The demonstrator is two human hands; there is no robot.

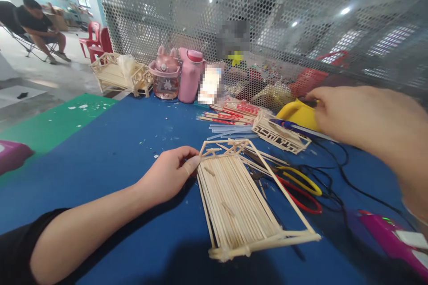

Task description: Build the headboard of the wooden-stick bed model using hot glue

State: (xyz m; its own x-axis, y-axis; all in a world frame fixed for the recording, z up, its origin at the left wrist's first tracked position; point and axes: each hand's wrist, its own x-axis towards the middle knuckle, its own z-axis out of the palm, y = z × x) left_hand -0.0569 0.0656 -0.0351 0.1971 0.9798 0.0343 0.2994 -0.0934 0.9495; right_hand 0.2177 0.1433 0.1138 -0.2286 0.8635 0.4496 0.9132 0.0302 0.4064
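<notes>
My left hand (174, 169) pinches the far left corner of a wooden stick frame (240, 200) between thumb and fingers. Its base is a row of pale sticks laid side by side, with a raised, crossed end piece at the far side. Two short stick pieces lie on the base. At the right, my right hand (364, 120) is blurred, its fingers closed at a yellow tool (299, 113) with a dark part on top. Much of that tool is hidden, so its kind is unclear. A blue pen-like tool (294, 127) lies just below it.
Scissors (301, 187) with red and yellow handles lie beside the frame, near black cables (337, 173). Behind are a small stick lattice piece (281, 136), translucent glue sticks (230, 131), packed sticks (234, 111), a pink bottle (190, 75) and a stick-built model (117, 73). A person (40, 26) sits far left.
</notes>
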